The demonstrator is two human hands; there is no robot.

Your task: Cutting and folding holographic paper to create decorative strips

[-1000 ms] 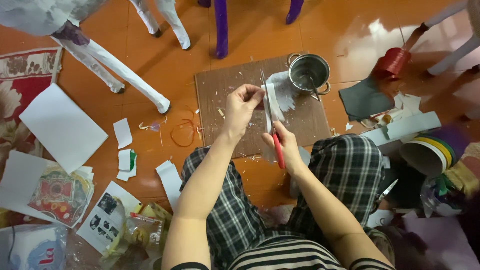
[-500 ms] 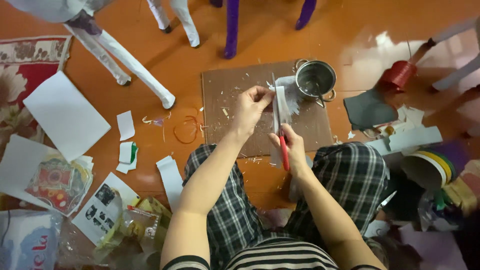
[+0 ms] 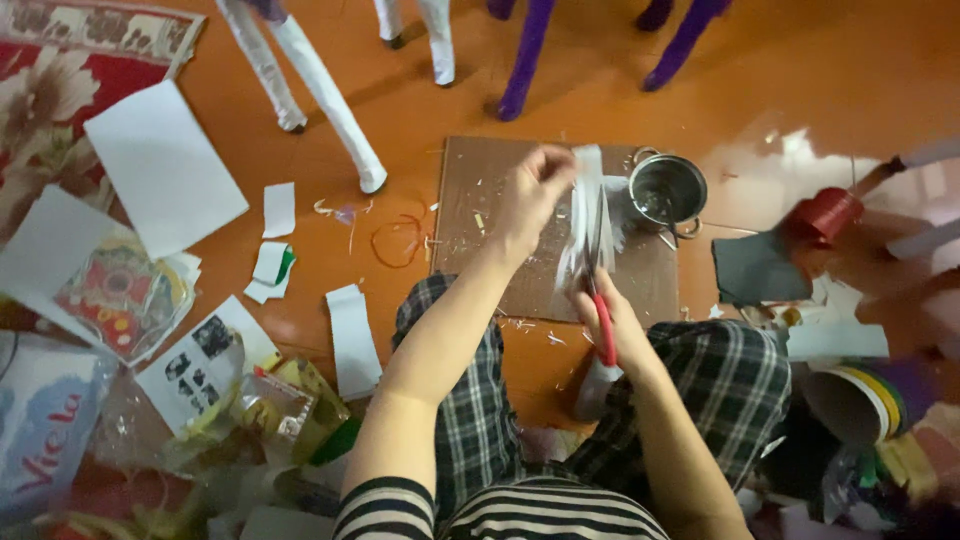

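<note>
1. Scissors (image 3: 603, 325) with red handles sit in the right hand (image 3: 612, 322), blades pointing up and away from the person; the fingers are curled around the handles, though motion blur hides how wide the blades stand

2. Left hand (image 3: 528, 195) is raised over the cardboard sheet (image 3: 470, 215), its fingertips pinching the top edge of a white paper strip (image 3: 585, 220); the strip hangs down, blurred, right against the scissor blades

3. The strip and both hands are above the far half of the brown cardboard, which lies flat on the orange floor (image 3: 420, 110) in front of the person's knees in checked trousers (image 3: 735, 385)

4. A small steel pot (image 3: 667, 190) with side handles stands at the cardboard's right far corner, just beside the strip

5. To the right of the cardboard lies a dark grey sheet (image 3: 755, 268), and beyond it a red roll (image 3: 825, 213)

6. To the left, white paper scraps (image 3: 278, 210) and a larger white sheet (image 3: 165, 165) are scattered on the floor, with a loop of red thread (image 3: 397, 240) near the cardboard's left edge

7. White chair legs (image 3: 325, 95) and purple chair legs (image 3: 525, 55) stand on the floor further off
</note>
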